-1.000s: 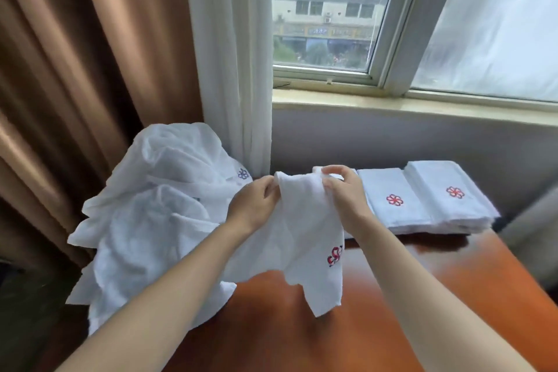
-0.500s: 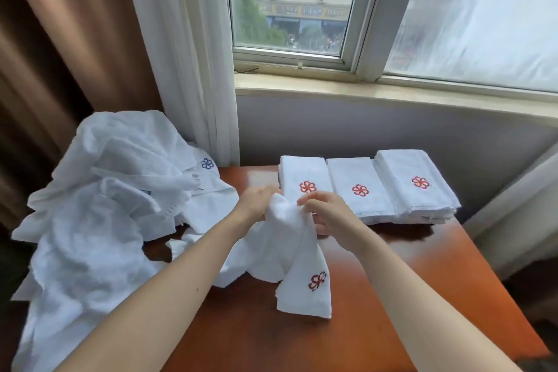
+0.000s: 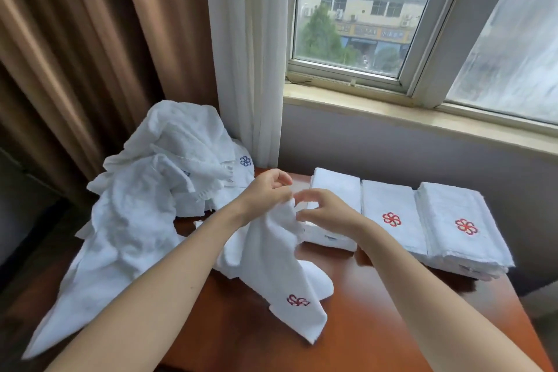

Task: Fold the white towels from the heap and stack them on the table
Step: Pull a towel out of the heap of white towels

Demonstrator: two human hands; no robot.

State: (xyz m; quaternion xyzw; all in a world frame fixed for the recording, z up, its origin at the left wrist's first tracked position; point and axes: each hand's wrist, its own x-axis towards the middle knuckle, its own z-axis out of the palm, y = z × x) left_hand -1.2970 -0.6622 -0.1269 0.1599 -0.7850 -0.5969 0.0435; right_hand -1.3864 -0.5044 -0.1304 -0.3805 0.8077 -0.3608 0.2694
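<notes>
A white towel (image 3: 271, 266) with a red flower logo hangs from both my hands over the brown table (image 3: 377, 311), its lower end lying on the wood. My left hand (image 3: 265, 190) grips its bunched top. Just to the right, my right hand (image 3: 326, 211) curls blurred fingers and thumb round the towel's upper edge. The heap of unfolded white towels (image 3: 136, 205) lies at the left and spills over the table's left edge. Three stacks of folded towels stand side by side at the back: left (image 3: 338, 187), middle (image 3: 386, 205), right (image 3: 453, 211).
A white sheer curtain (image 3: 247, 54) and a brown curtain (image 3: 90, 39) hang behind the heap. The window sill (image 3: 422, 112) runs above the stacks. Bare wood shows in front of the stacks, and the table's right edge lies near the right stack.
The view has swung between the heap and the stacks. My hands have moved closer together at the towel's top, and the towel hangs lower with its end on the table.
</notes>
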